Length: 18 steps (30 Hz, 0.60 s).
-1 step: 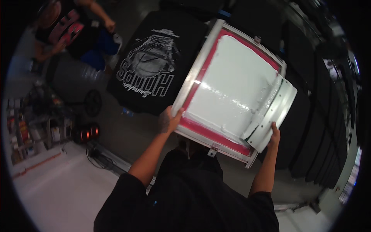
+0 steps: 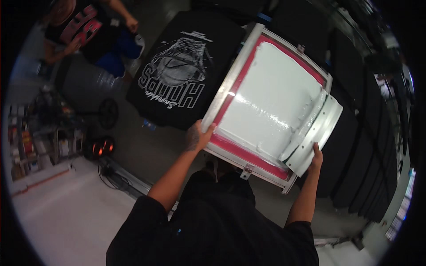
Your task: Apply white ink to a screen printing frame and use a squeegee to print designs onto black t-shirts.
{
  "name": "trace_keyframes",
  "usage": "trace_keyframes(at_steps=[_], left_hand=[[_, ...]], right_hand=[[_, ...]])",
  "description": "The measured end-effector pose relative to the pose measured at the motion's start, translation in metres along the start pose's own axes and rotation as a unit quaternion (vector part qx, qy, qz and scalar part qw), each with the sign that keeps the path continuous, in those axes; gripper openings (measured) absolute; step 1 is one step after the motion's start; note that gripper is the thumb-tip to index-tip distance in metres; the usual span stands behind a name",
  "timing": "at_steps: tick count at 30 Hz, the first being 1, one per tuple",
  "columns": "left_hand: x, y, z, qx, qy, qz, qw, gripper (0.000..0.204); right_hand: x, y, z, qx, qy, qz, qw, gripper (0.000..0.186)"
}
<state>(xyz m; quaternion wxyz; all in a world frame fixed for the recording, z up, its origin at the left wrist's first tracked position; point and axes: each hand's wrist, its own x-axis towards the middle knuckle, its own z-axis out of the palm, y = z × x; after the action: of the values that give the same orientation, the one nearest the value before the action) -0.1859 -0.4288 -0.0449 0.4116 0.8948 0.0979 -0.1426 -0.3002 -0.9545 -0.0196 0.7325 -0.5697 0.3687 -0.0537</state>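
A screen printing frame [image 2: 229, 91] with metal sides and a red-edged mesh is held tilted in front of me. Thick white ink [image 2: 270, 88] covers most of its mesh. My left hand [image 2: 200, 134] is closed around the frame's near left corner, thumb on top. Along the right side lies a wide metal squeegee [image 2: 316, 135], its lower edge in the ink. My right hand [image 2: 316, 159] grips the squeegee's near end with the thumb on top; the fingers are hidden underneath, so I cannot tell whether they also hold the frame.
Left of the frame, a black T-shirt [image 2: 173, 75] with a white basketball print lies flat. Another person [image 2: 93, 37] is at the far left. A heater [image 2: 100, 147] glows orange near a loaded shelf [image 2: 42, 146]. Black panels [image 2: 350, 155] line the right.
The whole view has shifted slightly, with the shirt, frame and other person a little farther right. Both hands keep their grips.
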Motion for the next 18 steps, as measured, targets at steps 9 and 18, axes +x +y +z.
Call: trace_keyframes(at_steps=[9,18], left_hand=[[-0.048,0.003,0.015,0.051,0.08,0.285,0.954,0.047],[-0.143,-0.002,0.111,-0.14,-0.336,0.168,0.916,0.03]], right_hand=[[-0.014,-0.021,0.012,-0.054,-0.025,-0.039,0.997,0.056],[-0.034,-0.071,0.06,-0.215,-0.059,-0.081,0.972,0.045]])
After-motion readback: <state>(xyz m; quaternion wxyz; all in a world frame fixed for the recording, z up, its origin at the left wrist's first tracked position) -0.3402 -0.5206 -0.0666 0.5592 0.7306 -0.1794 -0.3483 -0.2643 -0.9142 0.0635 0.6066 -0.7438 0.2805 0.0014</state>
